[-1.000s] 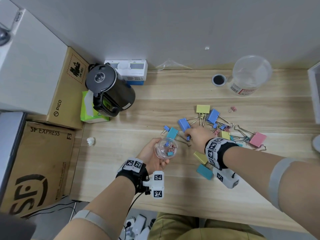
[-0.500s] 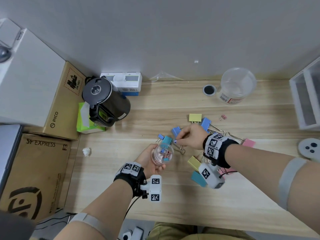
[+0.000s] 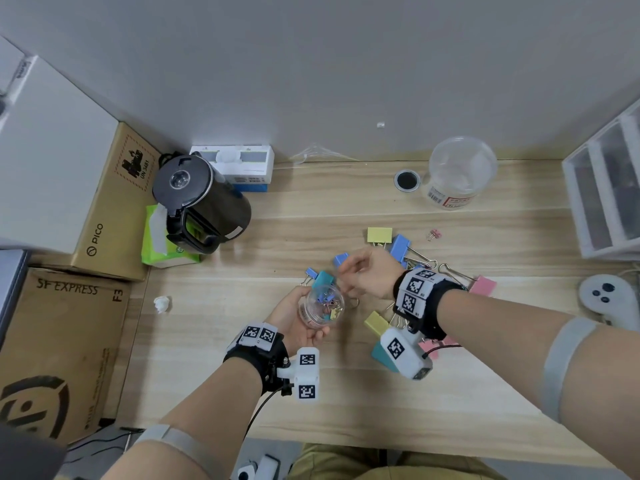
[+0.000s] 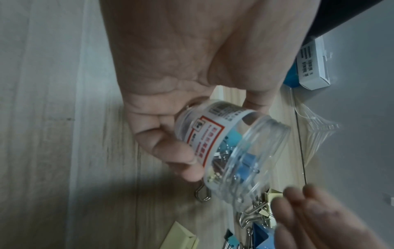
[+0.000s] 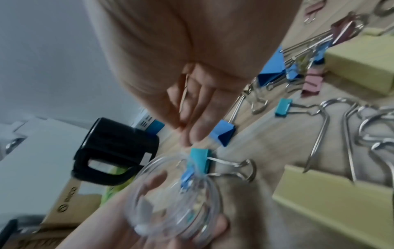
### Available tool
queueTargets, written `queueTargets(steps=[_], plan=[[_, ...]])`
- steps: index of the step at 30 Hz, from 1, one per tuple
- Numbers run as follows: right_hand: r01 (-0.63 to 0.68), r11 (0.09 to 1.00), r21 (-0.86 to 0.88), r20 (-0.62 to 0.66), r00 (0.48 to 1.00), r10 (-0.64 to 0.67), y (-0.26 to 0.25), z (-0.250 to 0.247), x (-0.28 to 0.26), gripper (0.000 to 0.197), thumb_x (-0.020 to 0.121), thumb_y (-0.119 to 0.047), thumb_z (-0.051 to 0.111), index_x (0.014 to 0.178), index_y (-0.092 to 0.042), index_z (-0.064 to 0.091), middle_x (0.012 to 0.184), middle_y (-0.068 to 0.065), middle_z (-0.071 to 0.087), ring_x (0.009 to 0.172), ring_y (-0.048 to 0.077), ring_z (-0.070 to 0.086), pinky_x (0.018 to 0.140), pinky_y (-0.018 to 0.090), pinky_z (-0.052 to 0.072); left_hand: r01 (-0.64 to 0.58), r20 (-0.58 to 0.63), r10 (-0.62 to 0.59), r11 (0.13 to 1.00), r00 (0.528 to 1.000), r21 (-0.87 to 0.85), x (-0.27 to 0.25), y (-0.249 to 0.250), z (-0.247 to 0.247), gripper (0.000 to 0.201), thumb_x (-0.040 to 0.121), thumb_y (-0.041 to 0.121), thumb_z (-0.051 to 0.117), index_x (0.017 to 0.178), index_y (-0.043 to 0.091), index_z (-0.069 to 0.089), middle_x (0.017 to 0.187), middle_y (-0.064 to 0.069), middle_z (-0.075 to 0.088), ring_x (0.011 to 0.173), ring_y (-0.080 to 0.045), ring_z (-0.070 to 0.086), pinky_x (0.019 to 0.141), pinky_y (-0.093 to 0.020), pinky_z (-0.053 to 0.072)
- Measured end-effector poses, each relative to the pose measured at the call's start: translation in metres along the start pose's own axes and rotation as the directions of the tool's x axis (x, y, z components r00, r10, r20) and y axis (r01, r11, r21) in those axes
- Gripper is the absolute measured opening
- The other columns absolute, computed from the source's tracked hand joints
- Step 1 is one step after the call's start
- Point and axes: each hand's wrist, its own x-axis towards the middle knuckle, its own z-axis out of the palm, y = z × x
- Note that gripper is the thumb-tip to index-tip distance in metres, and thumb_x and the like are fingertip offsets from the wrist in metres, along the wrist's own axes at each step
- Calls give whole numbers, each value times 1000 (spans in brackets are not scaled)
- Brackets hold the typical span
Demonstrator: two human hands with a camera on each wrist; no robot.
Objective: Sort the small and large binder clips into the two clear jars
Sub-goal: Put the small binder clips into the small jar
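Observation:
My left hand [image 3: 294, 322] grips a small clear jar [image 3: 322, 306] above the desk, mouth tilted toward the right hand; several small clips lie inside it. My right hand [image 3: 360, 275] hovers just beyond the jar's mouth with its fingers [image 5: 192, 118] straight and holding nothing. A small blue clip [image 5: 186, 176] shows blurred at the jar's rim [image 5: 175, 193]. A large clear jar [image 3: 462, 171] stands at the back right. Large yellow [image 3: 379, 235], blue [image 3: 399, 245] and pink [image 3: 483, 285] clips lie under and around the right wrist. A small pink clip [image 3: 433, 234] lies apart.
A black kettle [image 3: 201, 202] and green tissue pack [image 3: 156, 237] stand at the left. Cardboard boxes [image 3: 114, 202] lie beyond the desk edge. A white drawer unit [image 3: 606, 188] and a controller [image 3: 609, 299] sit at the right. A black lid [image 3: 407, 180] lies beside the large jar.
My right hand lifted from the clip pile, came over to the small jar's mouth with a small blue clip and let it go. The left hand kept holding the jar.

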Motion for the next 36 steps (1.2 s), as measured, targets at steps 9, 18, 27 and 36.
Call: queueTargets(steps=[9,18,27,36], plan=[[-106,622,-776,-283,939,-194,11,-57,23,26,86,-13,59,106,-25,69,110,0,64,79,26,64,72,35,55,-46,25,46,999,999,-20,-8,-5,-1,49,92,50,47,102,8,70,109,-20,61,56,-20,57,54,-26,43],[-130,547,-827,-259,951,-166,31,-52,35,19,85,-15,55,96,-25,67,98,4,66,82,27,60,66,29,46,-35,49,34,999,998,0,-8,-3,0,49,95,50,45,96,12,77,99,-18,70,59,-20,55,55,-27,42],[-47,514,-857,-212,939,-269,30,-48,40,30,85,-16,62,113,-24,60,110,3,56,94,29,60,69,31,44,-30,73,28,999,997,25,-8,0,9,50,95,51,46,87,16,81,101,-17,68,59,-20,56,56,-28,43],[25,614,-789,-228,916,-330,26,-55,34,12,86,-18,56,87,-18,68,94,1,59,84,26,59,66,30,44,-25,109,20,999,994,47,-7,1,15,51,95,53,45,93,16,80,112,-19,61,58,-20,57,55,-28,44]])
